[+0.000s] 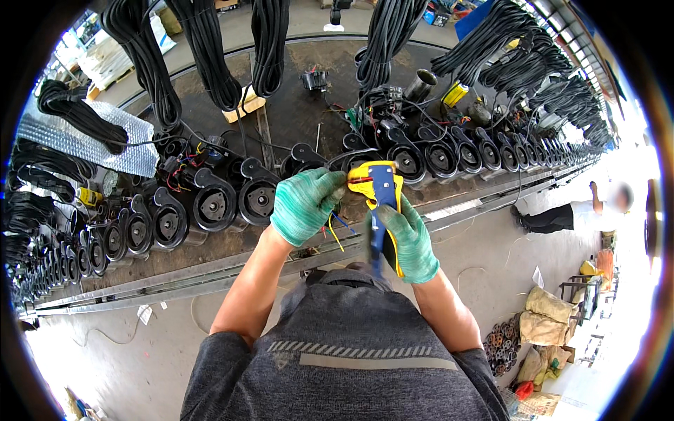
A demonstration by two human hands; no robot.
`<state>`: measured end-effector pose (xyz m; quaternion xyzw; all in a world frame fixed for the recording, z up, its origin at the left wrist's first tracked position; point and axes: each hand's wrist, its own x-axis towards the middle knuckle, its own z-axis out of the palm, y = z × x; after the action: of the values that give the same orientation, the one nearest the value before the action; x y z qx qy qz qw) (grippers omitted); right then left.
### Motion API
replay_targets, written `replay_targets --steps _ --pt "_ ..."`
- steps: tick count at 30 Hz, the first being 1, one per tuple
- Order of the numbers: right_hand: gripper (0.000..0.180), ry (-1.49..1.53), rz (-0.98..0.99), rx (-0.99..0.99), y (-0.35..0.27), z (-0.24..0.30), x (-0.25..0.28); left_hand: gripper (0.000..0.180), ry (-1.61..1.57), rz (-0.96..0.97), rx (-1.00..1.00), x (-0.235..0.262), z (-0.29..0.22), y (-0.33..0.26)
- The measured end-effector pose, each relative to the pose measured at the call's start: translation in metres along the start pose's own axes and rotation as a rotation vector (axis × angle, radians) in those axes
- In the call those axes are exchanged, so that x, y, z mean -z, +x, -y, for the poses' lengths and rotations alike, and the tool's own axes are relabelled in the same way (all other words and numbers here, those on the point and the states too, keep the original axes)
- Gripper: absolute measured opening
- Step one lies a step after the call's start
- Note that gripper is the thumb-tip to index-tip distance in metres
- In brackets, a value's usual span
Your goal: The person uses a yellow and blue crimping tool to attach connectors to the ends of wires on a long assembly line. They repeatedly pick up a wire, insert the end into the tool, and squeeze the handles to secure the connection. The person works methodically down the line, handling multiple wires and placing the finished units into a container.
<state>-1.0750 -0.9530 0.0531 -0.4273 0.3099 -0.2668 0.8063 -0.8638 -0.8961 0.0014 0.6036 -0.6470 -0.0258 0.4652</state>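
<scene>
Evidently mid-strip: right hand (411,242) clamped on yellow-blue wire stripper (379,193), left hand (305,205) at its nine o'clock, fingers closed round thin wires (335,228); next likely needs steady squeeze, straight pull

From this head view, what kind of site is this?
Most likely a pump or motor assembly workshop. A long bench carries a row of black motor housings, coiled black cables hang above, and the gloved right hand holds a yellow-and-blue wire stripper on coloured wires held by the left hand.
</scene>
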Motion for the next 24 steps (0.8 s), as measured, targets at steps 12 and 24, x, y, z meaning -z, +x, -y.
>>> replay_targets --steps 12,24 --pt "0.026 -0.131 -0.294 0.401 0.119 0.025 0.157 0.02 -0.158 -0.234 0.247 0.025 0.051 0.094" --pt "0.028 0.438 -0.043 0.044 0.201 -0.001 0.235 0.02 0.51 0.538 0.5 -0.019 0.199 0.138"
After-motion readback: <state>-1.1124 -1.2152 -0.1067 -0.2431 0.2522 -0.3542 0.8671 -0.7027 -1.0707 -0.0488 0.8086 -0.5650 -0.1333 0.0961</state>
